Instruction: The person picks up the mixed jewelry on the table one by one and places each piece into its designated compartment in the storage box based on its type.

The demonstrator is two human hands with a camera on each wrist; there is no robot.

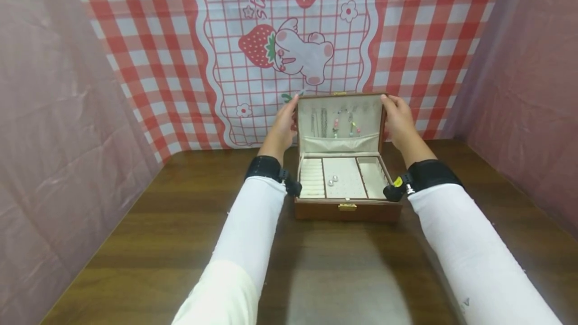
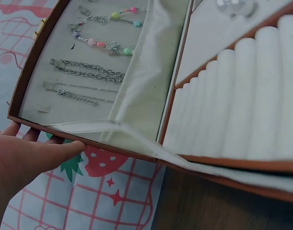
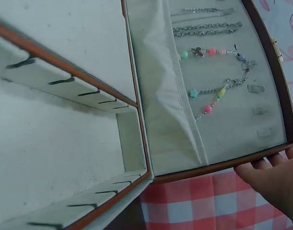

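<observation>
A brown jewelry box (image 1: 347, 210) stands on the table with its lid (image 1: 340, 137) raised. My left hand (image 1: 285, 122) grips the lid's left edge near the top corner, thumb on the rim and fingers behind. At the opposite corner my right hand (image 1: 399, 118) holds the right edge in the same way. Silver chains (image 2: 88, 72) and a bead bracelet (image 3: 213, 52) hang inside the lid above a cloth pocket (image 1: 338, 143). Ring rolls (image 1: 312, 177) fill the left compartment, two round pearly pieces (image 1: 333, 180) lie in the middle one, and the right compartment (image 1: 374, 177) is bare.
Behind the box hangs a red checked strawberry cloth (image 1: 289, 59). Pale pink curtains (image 1: 67, 129) close in both sides. The brown wooden table (image 1: 180, 245) stretches around the box.
</observation>
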